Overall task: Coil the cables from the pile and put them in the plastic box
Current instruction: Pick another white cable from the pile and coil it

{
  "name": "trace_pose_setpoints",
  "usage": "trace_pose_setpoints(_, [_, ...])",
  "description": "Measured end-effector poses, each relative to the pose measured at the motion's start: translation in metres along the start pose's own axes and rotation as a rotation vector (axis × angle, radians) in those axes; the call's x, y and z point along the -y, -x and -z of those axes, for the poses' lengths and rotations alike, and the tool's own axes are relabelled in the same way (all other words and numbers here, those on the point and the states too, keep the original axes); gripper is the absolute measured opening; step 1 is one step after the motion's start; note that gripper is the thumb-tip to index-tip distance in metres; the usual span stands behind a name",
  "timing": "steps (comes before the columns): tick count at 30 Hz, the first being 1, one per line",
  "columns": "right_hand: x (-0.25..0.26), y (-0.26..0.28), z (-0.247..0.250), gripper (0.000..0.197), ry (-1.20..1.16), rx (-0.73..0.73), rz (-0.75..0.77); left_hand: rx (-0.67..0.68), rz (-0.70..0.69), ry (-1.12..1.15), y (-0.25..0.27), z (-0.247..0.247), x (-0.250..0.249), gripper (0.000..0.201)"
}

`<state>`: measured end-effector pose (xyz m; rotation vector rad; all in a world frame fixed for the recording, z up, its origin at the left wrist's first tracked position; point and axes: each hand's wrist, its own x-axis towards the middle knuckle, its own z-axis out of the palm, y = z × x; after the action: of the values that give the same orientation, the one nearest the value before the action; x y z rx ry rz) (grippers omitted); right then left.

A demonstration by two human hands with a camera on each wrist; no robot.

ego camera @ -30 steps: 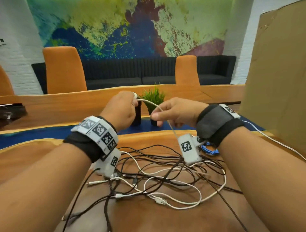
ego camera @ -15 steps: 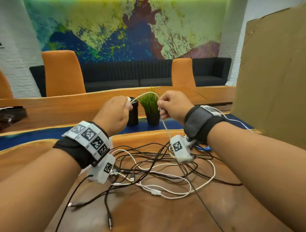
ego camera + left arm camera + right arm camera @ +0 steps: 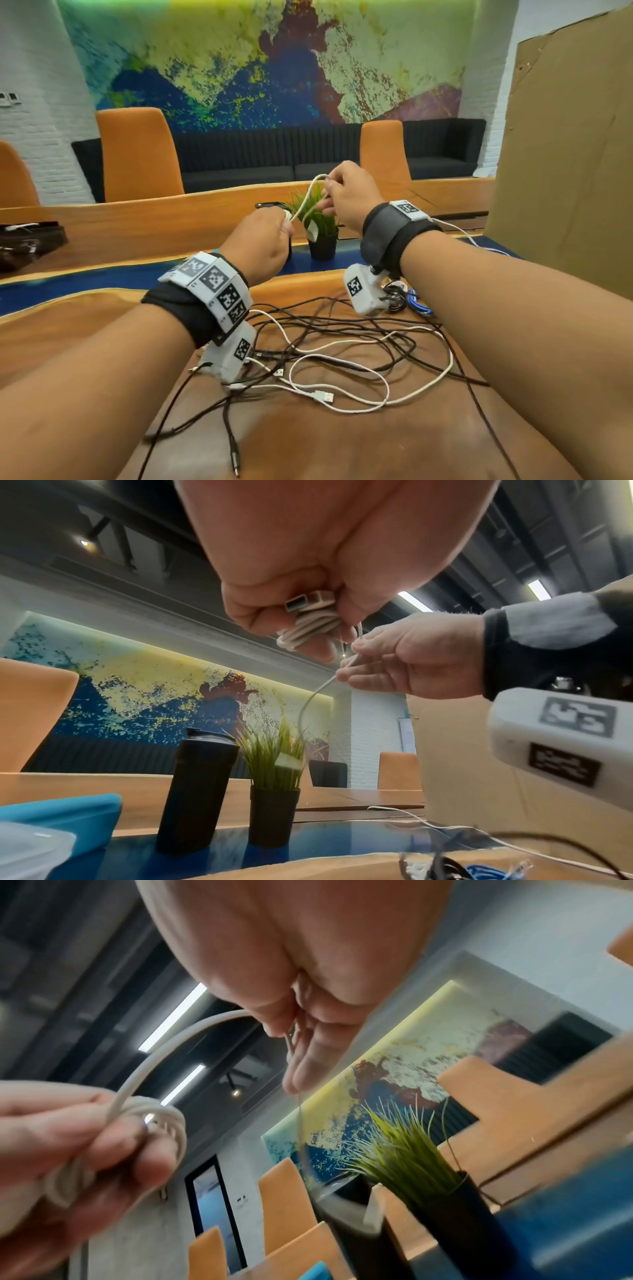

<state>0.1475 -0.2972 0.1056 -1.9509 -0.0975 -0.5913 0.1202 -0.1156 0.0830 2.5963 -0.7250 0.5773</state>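
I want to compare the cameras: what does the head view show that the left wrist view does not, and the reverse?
Only the head view shows the whole cable pile spread on the wooden table and both forearms.

Only the left wrist view shows the USB plug and finished loops inside the left hand, and a plastic box corner.

Both show the right hand pinching the white cable, and the potted plant behind.

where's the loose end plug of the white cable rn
In the head view the plug dangles mid-air below the right hand, in front of the potted plant.
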Motion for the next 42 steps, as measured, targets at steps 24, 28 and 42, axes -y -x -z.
trace_pose_setpoints(24, [0.039, 0.088, 0.017, 0.024, 0.674, 0.456, 0.481, -0.123, 0.317, 1.615, 0.008, 0.031, -0.011, 0.027])
trace_pose_setpoints(28, [0.055, 0.100, 0.019, 0.027, 0.792, 0.499, 0.516, -0.206, 0.152, 1.020, 0.008, 0.026, -0.007, 0.032])
trace_pose_setpoints(42, [0.074, 0.066, 0.059, 0.013, 0.326, 0.301, 0.474, 0.407, 0.044, 1.203, 0.032, 0.066, -0.018, 0.030])
